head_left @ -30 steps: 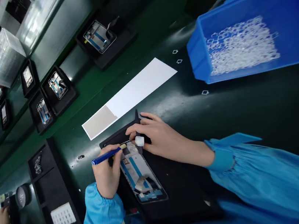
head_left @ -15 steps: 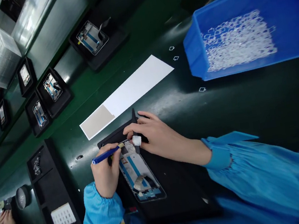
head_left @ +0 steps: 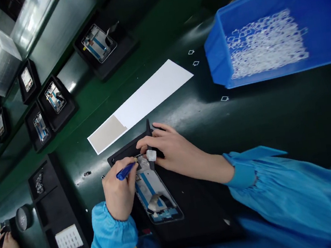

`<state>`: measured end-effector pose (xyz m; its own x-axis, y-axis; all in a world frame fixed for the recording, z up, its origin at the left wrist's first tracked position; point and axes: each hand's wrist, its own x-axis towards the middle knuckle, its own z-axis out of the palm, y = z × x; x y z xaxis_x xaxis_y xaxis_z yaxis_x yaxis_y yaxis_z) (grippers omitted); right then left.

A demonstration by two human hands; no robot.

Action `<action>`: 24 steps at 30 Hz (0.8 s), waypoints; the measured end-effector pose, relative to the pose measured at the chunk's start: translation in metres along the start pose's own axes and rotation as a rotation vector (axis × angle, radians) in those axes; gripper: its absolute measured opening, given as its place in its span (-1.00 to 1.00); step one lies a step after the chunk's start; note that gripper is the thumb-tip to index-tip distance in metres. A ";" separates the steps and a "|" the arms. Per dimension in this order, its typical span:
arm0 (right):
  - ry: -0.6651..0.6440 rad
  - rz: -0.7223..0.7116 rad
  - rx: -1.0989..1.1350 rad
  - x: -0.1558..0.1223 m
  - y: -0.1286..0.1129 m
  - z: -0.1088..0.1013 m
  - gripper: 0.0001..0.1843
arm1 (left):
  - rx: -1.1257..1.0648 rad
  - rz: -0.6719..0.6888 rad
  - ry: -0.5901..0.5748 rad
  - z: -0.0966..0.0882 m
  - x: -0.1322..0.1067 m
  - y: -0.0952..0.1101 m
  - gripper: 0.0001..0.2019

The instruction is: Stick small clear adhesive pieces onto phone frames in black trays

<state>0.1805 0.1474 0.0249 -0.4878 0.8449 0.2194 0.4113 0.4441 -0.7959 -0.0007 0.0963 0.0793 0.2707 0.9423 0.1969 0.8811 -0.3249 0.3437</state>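
The left hand (head_left: 119,193) partly hides the blue pen (head_left: 125,172).

No legible text, label, brand, number or sign on anything within this view.

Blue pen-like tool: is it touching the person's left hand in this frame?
Touching. The head view shows the left hand pinching the blue pen-like tool between thumb and forefinger, with no gap.
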 end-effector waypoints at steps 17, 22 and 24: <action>0.086 -0.023 0.050 0.001 -0.001 0.009 -0.77 | -0.084 -0.070 0.235 -0.002 -0.025 -0.018 -0.81; 0.267 0.087 0.262 0.002 -0.001 -0.001 -0.75 | 0.364 0.110 0.000 0.013 -0.028 -0.016 -0.67; 0.369 0.177 0.333 0.004 0.000 -0.004 -0.68 | 0.433 0.146 -0.022 0.016 -0.026 -0.014 -0.67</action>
<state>0.1820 0.1522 0.0278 -0.1051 0.9738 0.2015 0.1669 0.2171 -0.9618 -0.0140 0.0775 0.0545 0.4083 0.8921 0.1937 0.9127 -0.3954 -0.1029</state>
